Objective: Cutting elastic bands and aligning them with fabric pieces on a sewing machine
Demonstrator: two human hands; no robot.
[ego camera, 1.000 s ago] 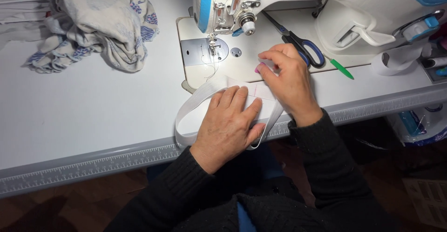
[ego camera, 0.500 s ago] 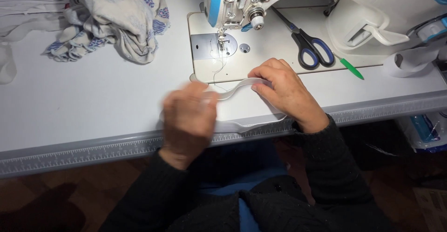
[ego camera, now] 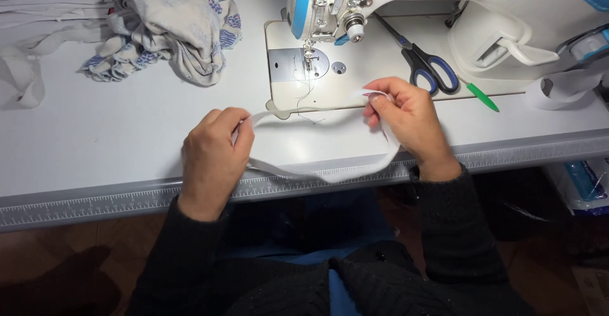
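Observation:
A loop of white elastic band (ego camera: 317,174) is stretched between my two hands above the front of a white table (ego camera: 95,145). My left hand (ego camera: 212,157) grips its left end with curled fingers. My right hand (ego camera: 409,116) pinches the right end between thumb and fingers. The band hangs open in an oval, its lower strand over the table's ruler-marked edge. Just beyond it stands a white and blue sewing machine (ego camera: 393,12) with its needle and metal plate (ego camera: 307,62).
Blue-handled scissors (ego camera: 425,62) lie on the machine bed, a green pen (ego camera: 479,95) beside them. A crumpled patterned cloth (ego camera: 168,24) and white strips (ego camera: 25,75) sit at the far left. A roll of white band (ego camera: 558,89) lies at the right.
My hands were pressed together on the folded band near the machine; they have since drawn apart, left hand going left, pulling the band open into a wide loop.

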